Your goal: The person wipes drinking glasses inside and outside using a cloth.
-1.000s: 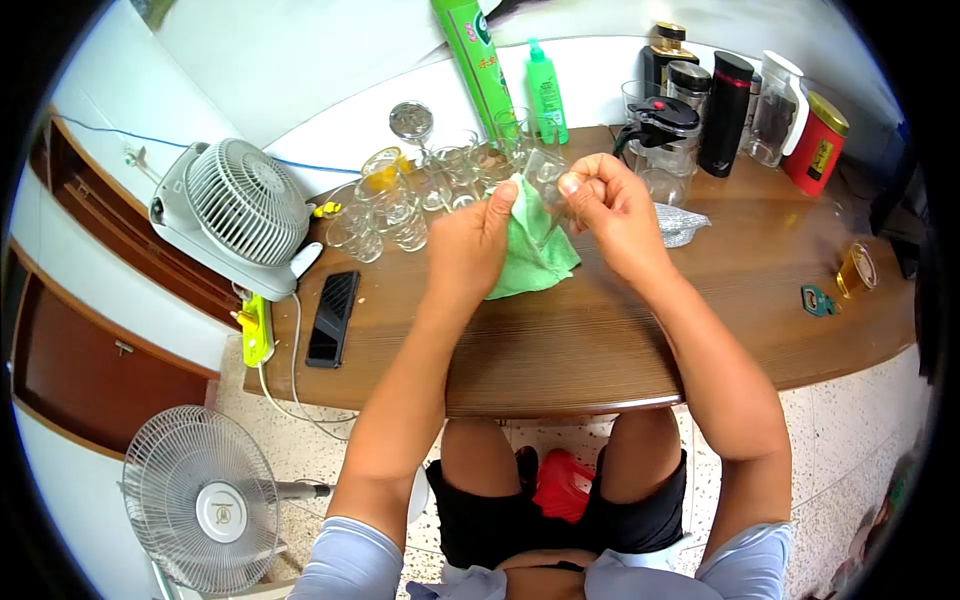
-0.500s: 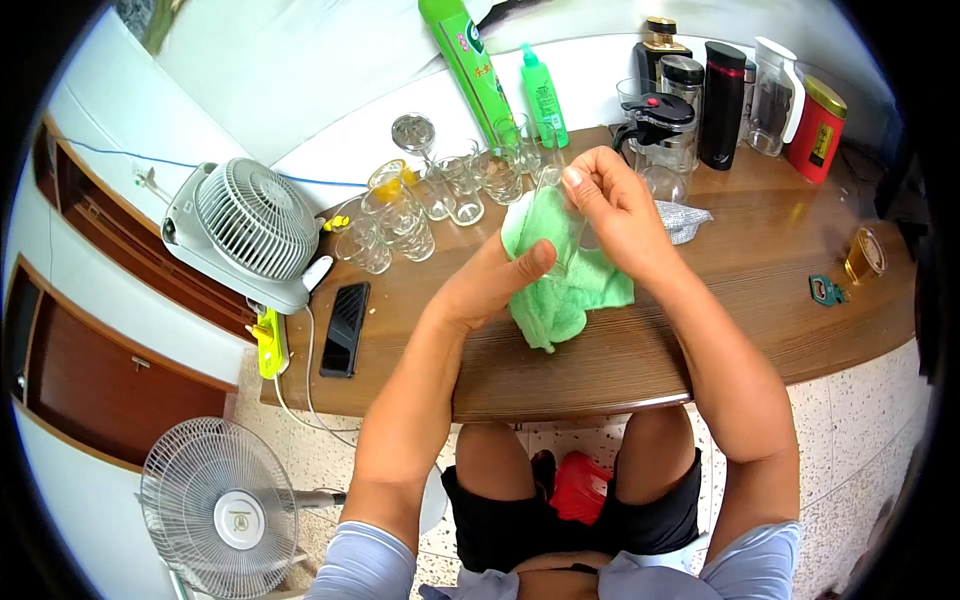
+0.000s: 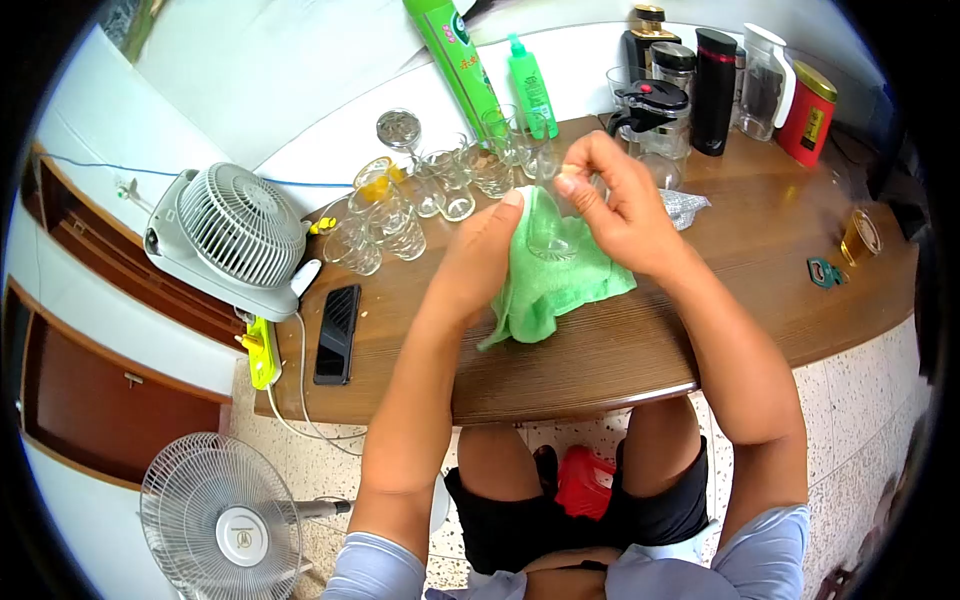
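Note:
In the head view a clear drinking glass (image 3: 552, 240) is held over the table, its base toward me and its upper part between my hands. My right hand (image 3: 625, 205) pinches the glass near its rim, thumb and fingers closed. My left hand (image 3: 475, 250) grips a light green cloth (image 3: 550, 300), thumb up along the cloth's top edge. The cloth lies behind and under the glass and drapes to the tabletop. Most of my left fingers are hidden behind the cloth.
Several clear glasses (image 3: 402, 235) cluster left of the cloth. A phone (image 3: 337, 335) and fan (image 3: 245, 222) are farther left. Behind are a green pump bottle (image 3: 533, 90), a black-lidded teapot (image 3: 655, 110) and a red tin (image 3: 808, 120). An amber glass (image 3: 858, 240) stands at right on the table (image 3: 745, 310).
My left thumb has moved from the glass's front up to the cloth's upper edge. More of the glass's base shows now. The cloth has shifted slightly, and the whole view has tilted a little.

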`<state>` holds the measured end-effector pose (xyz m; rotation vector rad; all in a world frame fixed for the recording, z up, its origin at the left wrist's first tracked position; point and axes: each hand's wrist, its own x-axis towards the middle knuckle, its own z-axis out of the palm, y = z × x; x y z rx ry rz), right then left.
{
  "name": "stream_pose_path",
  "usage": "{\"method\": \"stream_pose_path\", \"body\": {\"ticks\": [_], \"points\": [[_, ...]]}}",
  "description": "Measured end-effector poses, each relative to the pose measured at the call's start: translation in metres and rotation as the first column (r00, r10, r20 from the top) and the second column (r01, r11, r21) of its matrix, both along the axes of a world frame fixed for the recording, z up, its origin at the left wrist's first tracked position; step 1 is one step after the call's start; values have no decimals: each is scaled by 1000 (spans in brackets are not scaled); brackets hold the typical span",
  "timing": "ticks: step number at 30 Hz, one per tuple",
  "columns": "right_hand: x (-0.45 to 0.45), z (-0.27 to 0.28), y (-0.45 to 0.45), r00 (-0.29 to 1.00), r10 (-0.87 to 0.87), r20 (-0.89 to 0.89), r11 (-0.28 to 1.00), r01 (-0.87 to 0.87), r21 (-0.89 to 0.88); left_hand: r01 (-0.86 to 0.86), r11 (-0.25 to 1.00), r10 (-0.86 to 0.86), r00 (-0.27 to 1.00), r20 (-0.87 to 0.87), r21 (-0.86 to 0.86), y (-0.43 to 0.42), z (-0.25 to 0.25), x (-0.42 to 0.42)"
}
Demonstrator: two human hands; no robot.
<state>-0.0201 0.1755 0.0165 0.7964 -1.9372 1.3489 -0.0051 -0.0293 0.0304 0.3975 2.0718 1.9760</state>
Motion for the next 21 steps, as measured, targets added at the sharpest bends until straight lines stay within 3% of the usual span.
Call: {"method": "stream_pose_path", "body": {"ticks": [3, 4, 7, 8, 11, 13, 17, 20, 21], "points": [[-2, -4, 0, 999, 45, 12, 999, -45, 30, -36, 921, -49, 977, 206, 387, 3, 19, 15], [-3, -6, 0, 998, 57, 30, 998, -57, 5, 180, 761, -372, 908, 193, 623, -11, 14, 1], [-17, -13, -2, 987, 145, 75, 971, -128, -201, 339, 655, -544, 832, 111, 676, -21, 6, -12], [-16, -14, 0, 967, 199, 158, 954, -154, -257, 365, 696, -512, 856, 70, 619, -21, 2, -15], [-16, -17, 0, 950, 209, 231, 959, -152, -240, 222, 930, -234, 972, 4, 294, -6, 2, 3], [-18, -21, -3, 958, 220, 182, 958, -177, -226, 134, 980, -124, 989, -78, 149, -2, -11, -6], [-20, -22, -3, 940, 248, 236, 941, -175, -291, 6, 996, -15, 994, -111, -84, -6, -12, -10], [-21, -22, -3, 947, 222, 232, 943, -149, -296, -36, 923, -41, 981, -191, -384, -9, -6, -11], [-19, -21, -3, 952, 204, 229, 952, -138, -273, -49, 929, -29, 978, -205, -367, -8, -7, -11]]}}
